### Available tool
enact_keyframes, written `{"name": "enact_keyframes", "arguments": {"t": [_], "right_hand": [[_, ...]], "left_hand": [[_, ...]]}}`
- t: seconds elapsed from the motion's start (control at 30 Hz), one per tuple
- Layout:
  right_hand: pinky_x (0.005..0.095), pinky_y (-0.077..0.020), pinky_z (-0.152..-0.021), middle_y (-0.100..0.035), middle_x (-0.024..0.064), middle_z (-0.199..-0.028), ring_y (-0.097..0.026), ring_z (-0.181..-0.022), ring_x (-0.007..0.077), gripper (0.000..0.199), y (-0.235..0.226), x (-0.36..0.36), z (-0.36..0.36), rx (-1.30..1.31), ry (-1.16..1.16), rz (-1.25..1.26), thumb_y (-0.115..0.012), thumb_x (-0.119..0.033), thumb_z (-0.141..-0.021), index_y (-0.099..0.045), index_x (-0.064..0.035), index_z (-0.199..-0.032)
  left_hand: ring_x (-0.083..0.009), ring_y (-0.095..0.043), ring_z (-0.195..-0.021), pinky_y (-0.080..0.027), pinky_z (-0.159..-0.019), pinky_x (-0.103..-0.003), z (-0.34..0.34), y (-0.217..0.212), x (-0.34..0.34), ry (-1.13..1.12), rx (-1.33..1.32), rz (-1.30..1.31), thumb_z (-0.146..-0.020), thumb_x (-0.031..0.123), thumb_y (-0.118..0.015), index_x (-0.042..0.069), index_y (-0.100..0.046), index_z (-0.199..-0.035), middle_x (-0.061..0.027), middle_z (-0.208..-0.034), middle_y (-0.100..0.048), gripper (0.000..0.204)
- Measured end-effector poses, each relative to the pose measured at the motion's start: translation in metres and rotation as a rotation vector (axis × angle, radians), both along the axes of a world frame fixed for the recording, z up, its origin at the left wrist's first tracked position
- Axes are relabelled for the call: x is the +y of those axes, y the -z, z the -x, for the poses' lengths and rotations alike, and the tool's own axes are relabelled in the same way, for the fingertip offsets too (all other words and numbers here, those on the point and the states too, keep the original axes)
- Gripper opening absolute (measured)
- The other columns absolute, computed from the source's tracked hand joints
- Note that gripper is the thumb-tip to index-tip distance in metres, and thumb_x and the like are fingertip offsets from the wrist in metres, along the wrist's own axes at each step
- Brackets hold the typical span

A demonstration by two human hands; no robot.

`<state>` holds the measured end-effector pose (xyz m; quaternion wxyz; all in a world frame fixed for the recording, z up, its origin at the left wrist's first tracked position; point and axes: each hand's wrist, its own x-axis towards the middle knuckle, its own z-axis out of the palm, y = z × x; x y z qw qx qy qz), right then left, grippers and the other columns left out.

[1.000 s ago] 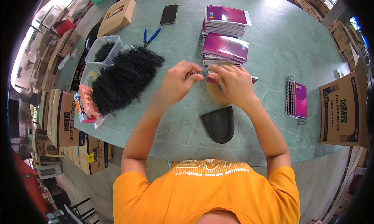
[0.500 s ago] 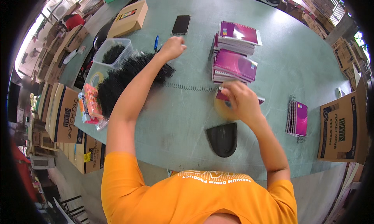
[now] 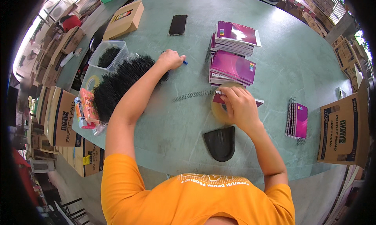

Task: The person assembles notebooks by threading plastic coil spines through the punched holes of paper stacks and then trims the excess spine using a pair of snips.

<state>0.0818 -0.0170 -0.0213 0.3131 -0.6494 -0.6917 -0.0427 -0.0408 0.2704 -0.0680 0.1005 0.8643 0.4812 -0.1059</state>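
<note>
I see glossy purple card notebook covers (image 3: 234, 64) | thin metal spiral wire (image 3: 193, 95) | smooth matt green tabletop (image 3: 293, 49) | clear plastic tub (image 3: 107, 54), upper left | matt brown cardboard box (image 3: 124, 20)

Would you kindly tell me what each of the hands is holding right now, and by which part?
The left hand closes over a blue-handled tool at its handles. The right hand pinches the wire coil at its right end.
</note>
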Motion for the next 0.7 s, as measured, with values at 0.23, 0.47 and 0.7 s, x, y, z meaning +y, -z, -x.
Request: {"name": "enact_keyframes", "arguments": {"t": [0.23, 0.47, 0.7], "right_hand": [[0.0354, -0.0445, -0.068, -0.062, 0.0059, -0.083, -0.06, -0.08, 0.0244, 0.017, 0.006, 0.003, -0.001, 0.1, -0.005, -0.057, -0.062, -0.013, -0.08, -0.059, -0.007, -0.095], [0.0385, -0.0455, -0.07, -0.062, 0.0087, -0.083, -0.06, -0.082, 0.028, 0.016, 0.002, 0.001, 0.002, 0.074, -0.03, 0.015, -0.063, -0.012, -0.079, -0.06, -0.0062, -0.094], [0.0369, -0.0445, -0.068, -0.063, 0.0065, -0.08, -0.061, -0.079, 0.0265, 0.01, 0.001, 0.005, 0.001, 0.302, 0.017, -0.077, -0.062, -0.015, -0.078, -0.061, -0.0078, -0.084]], "left_hand": [[-0.0461, -0.041, -0.121, -0.04, -0.096, -0.05, -0.014, 0.004, -0.031, -0.104, -0.009, -0.03, -0.077, 0.045, -0.061, 0.005, -0.028, -0.141, -0.0264, -0.131, -0.041, 0.083], [-0.0362, -0.045, -0.12, -0.041, -0.095, -0.041, 0.008, 0.012, -0.018, -0.234, -0.278, -0.029, -0.075, 0.015, -0.058, 0.005, -0.035, -0.135, -0.0235, -0.128, -0.045, 0.065], [-0.0293, -0.058, -0.089, -0.046, -0.077, -0.036, 0.027, -0.097, -0.07, -0.017, -0.71, 0.404, -0.081, 0.01, -0.058, -0.001, -0.048, -0.116, -0.0154, -0.099, -0.058, 0.038]]}}
